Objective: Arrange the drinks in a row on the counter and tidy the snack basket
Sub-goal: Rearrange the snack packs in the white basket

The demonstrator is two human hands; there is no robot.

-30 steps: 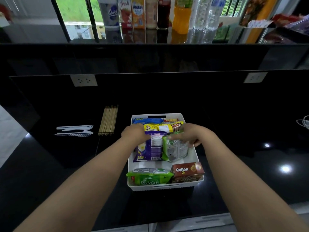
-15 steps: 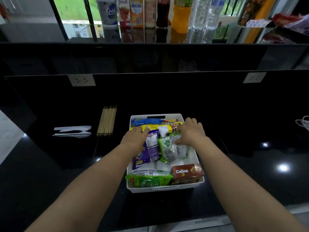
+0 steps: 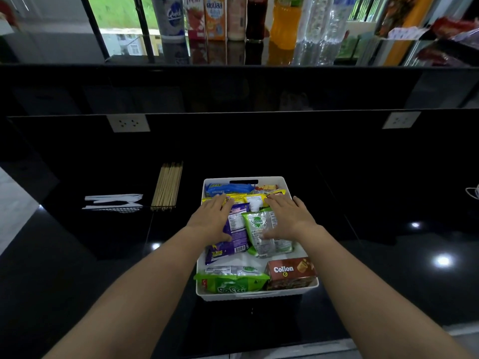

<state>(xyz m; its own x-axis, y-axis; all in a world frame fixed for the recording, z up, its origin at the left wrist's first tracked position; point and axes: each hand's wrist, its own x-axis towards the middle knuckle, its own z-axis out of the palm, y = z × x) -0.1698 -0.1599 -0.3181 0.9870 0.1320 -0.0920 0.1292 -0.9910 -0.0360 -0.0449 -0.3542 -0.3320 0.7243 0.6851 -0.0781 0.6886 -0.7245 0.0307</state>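
Pressing packets flat in the white snack basket (image 3: pixel 289 186) on the black bench (image 3: pixel 77 268) looks like the step in hand; left hand (image 3: pixel 211 220) lies spread on the purple packet (image 3: pixel 232 237), right hand (image 3: pixel 287 216) spread on the green-and-clear packet (image 3: pixel 261 234), neither gripping; next, straightening them calls for light nudges; plastic cutlery (image 3: pixel 114 202) and bamboo skewers (image 3: pixel 167 186) lie left, clear; the drinks (image 3: pixel 233 16) stand rowed behind.

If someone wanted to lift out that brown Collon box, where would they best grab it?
Probably by its two long sides, coming from above. The Collon box sits in the near right corner of the white basket, hemmed by the rim on the right and the green packet on the left, so only its top is open.
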